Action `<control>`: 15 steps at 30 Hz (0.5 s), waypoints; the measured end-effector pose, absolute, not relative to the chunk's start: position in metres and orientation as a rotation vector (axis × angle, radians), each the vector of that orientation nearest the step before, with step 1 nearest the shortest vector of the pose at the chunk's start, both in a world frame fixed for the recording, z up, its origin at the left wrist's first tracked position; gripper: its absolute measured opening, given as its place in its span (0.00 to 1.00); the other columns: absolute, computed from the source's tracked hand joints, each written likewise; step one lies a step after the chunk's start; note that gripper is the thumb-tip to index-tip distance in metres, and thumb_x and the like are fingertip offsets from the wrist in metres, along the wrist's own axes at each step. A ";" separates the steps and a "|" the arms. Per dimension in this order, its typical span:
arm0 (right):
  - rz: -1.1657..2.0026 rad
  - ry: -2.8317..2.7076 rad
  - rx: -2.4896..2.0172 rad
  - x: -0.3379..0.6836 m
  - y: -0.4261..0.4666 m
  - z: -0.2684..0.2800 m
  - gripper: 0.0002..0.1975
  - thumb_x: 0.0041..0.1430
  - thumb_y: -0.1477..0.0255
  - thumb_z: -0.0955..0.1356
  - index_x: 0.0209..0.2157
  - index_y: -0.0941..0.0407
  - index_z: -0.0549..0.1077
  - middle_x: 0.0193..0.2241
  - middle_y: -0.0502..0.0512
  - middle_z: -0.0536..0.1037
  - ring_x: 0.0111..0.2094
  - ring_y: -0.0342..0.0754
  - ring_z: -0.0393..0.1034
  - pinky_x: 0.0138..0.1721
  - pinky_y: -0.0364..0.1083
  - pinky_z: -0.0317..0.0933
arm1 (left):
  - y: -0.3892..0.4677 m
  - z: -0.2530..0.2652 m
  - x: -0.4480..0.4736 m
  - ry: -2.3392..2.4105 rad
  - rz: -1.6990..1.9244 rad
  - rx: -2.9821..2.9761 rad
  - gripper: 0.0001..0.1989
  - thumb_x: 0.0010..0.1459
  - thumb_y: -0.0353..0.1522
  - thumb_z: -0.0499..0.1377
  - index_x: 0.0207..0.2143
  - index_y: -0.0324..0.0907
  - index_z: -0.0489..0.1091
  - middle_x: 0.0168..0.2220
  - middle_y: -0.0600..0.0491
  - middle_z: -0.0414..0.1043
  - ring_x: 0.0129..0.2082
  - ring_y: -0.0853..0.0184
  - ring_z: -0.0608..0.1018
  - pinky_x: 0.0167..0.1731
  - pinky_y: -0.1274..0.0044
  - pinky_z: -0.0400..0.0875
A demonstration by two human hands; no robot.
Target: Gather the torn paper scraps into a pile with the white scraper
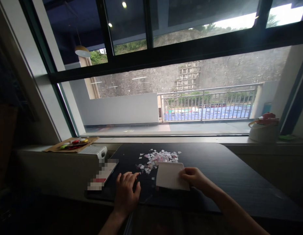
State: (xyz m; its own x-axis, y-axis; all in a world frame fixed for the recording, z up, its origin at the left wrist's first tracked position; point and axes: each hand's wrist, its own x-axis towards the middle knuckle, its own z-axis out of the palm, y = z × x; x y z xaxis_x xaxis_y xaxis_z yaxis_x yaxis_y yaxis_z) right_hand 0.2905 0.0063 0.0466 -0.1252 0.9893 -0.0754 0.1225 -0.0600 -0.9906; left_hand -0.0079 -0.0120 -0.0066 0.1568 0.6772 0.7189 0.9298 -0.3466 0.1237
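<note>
My right hand (193, 178) pinches the right edge of a pale, flat rectangular piece (171, 175), like a shallow box lid or stiff card; I cannot tell which. It is held low over the dark table, at the near side of a loose heap of small white and pinkish paper scraps (157, 159). To the left, my left hand (127, 187) is over the table with its fingers loosely bent and its thumb apart, holding nothing. Its fingertips come close to the heap's left near edge.
A partly blurred flat booklet or box (106, 174) lies at the dark table's (210, 189) left edge. On the ledge, a brown sheet (53, 146) bears colourful items beside a white slotted device (94, 150). A white pot-like container (264, 130) stands right, by the window.
</note>
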 end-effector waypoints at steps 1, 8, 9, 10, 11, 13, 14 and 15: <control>1.304 -1.364 -1.276 0.289 0.006 0.048 0.08 0.43 0.71 0.70 0.27 0.60 0.77 0.27 0.53 0.80 0.30 0.48 0.73 0.30 0.45 0.66 | -0.012 -0.006 -0.007 -1.539 -1.008 -2.092 0.14 0.55 0.31 0.53 0.44 0.44 0.69 0.38 0.51 0.75 0.46 0.59 0.72 0.54 0.58 0.53; 1.235 -1.340 -1.277 0.273 0.028 0.044 0.06 0.44 0.72 0.70 0.27 0.59 0.76 0.28 0.52 0.79 0.31 0.47 0.73 0.33 0.44 0.66 | -0.013 -0.004 -0.006 -1.548 -1.005 -2.103 0.14 0.55 0.31 0.53 0.44 0.44 0.69 0.37 0.52 0.75 0.46 0.59 0.73 0.54 0.58 0.53; 1.245 -1.347 -1.280 0.271 0.029 0.042 0.05 0.44 0.72 0.70 0.26 0.59 0.76 0.27 0.52 0.79 0.30 0.47 0.73 0.32 0.44 0.66 | -0.013 -0.004 -0.006 -1.548 -1.003 -2.107 0.14 0.55 0.31 0.53 0.44 0.45 0.69 0.37 0.52 0.75 0.46 0.59 0.73 0.54 0.58 0.53; 1.261 -1.357 -1.283 0.270 0.028 0.042 0.05 0.44 0.72 0.70 0.26 0.59 0.76 0.25 0.51 0.78 0.29 0.46 0.72 0.31 0.43 0.65 | -0.013 -0.004 -0.006 -1.551 -0.999 -2.111 0.14 0.55 0.30 0.53 0.44 0.45 0.69 0.37 0.52 0.75 0.46 0.59 0.72 0.54 0.58 0.53; 1.281 -1.369 -1.286 0.269 0.025 0.042 0.05 0.44 0.72 0.70 0.25 0.60 0.76 0.24 0.50 0.78 0.28 0.46 0.71 0.30 0.43 0.64 | -0.013 -0.004 -0.007 -1.556 -0.996 -2.114 0.14 0.55 0.31 0.52 0.44 0.45 0.69 0.37 0.52 0.75 0.46 0.58 0.72 0.54 0.57 0.53; 1.331 -1.396 -1.287 0.268 0.017 0.043 0.06 0.42 0.72 0.71 0.25 0.60 0.76 0.23 0.50 0.78 0.26 0.44 0.70 0.28 0.42 0.63 | -0.014 -0.004 -0.007 -1.567 -0.987 -2.121 0.14 0.55 0.31 0.52 0.44 0.44 0.68 0.37 0.52 0.75 0.46 0.58 0.72 0.54 0.57 0.53; 1.358 -1.409 -1.285 0.269 0.012 0.045 0.06 0.42 0.72 0.71 0.25 0.61 0.76 0.22 0.50 0.77 0.25 0.44 0.70 0.27 0.42 0.62 | -0.014 -0.004 -0.006 -1.571 -0.984 -2.125 0.14 0.55 0.31 0.52 0.45 0.44 0.68 0.37 0.52 0.75 0.46 0.58 0.72 0.54 0.57 0.52; 1.389 -1.423 -1.277 0.269 0.008 0.047 0.06 0.41 0.72 0.71 0.25 0.61 0.76 0.22 0.50 0.77 0.25 0.44 0.70 0.27 0.42 0.63 | -0.014 -0.004 -0.006 -1.575 -0.981 -2.129 0.14 0.55 0.31 0.52 0.45 0.44 0.68 0.37 0.52 0.75 0.46 0.58 0.72 0.54 0.57 0.52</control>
State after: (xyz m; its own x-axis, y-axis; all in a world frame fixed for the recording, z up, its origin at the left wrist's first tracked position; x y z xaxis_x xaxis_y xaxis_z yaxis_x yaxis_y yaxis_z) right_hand 0.2695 0.0083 0.0468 -0.2123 0.9696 -0.1214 0.1444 -0.0917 -0.9853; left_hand -0.0062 -0.0141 -0.0036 0.1582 0.7112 0.6850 0.9283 -0.3435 0.1422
